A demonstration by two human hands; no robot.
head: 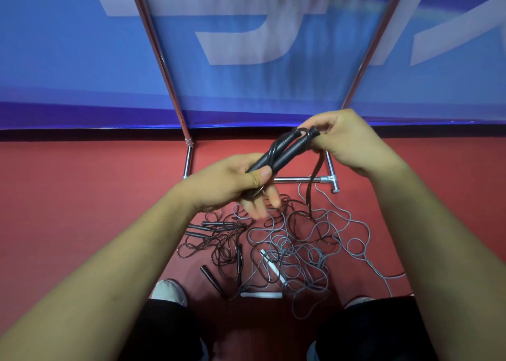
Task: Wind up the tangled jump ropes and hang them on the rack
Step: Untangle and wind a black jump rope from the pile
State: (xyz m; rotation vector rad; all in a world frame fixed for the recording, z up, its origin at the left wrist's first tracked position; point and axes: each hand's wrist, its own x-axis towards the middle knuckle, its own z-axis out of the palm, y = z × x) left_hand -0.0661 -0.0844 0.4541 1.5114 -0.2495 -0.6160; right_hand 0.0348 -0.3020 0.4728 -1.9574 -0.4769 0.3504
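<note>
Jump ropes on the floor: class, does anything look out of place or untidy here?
Yes: grey ropes and black ropes lie tangled together on the red floor by the rack's base, white handles caught inside.

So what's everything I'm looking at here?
held handles: two, black, side by side in both hands
dark ropes: several, tangled on floor, left; one runs up to held handles
grey rope: count unclear, tangled on floor, right
black handles: at least four, in the tangle
white handles: two, in the tangle
rack: one, chrome, behind the pile
banner: one, blue, pale lettering, behind rack
floor: red
shoes: two, pale, bottom
trousers: black, bottom
left hand: grips handles' lower ends
right hand: pinches upper ends
</note>
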